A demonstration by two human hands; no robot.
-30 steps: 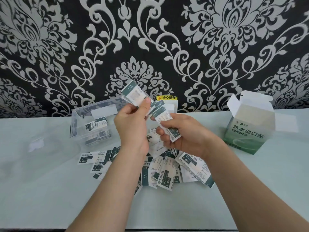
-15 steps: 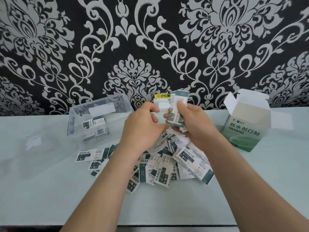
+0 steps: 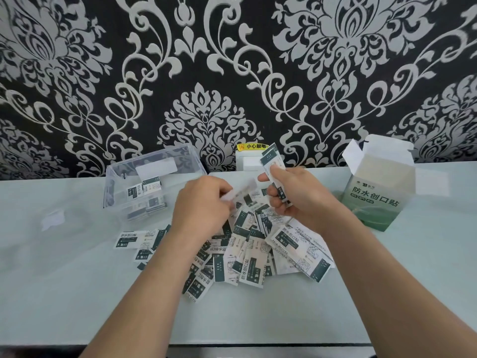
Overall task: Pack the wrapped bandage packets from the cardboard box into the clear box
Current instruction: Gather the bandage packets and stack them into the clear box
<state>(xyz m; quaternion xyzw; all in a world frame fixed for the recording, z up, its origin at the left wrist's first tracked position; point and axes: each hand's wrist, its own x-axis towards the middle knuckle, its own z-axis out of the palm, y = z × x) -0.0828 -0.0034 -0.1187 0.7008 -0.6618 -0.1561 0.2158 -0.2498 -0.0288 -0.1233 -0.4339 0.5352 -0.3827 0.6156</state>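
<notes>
Both forearms reach forward, left hand [image 3: 200, 205] and right hand [image 3: 296, 192] curled closed

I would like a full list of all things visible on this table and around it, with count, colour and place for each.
clear box: one, transparent, open, far left on the table, some packets inside.
loose packets: many, white and dark green, heaped mid-table; exact count unclear.
cardboard box: one, white and green, flaps open, right side.
clear lid: one, transparent, flat on the table at left.
yellow warning label: one, at the wall behind the hands.
table: one, pale green-white.
wallpaper: black with grey floral pattern.
left hand: pinching a blurred packet.
right hand: holding a small stack of packets upright.
</notes>
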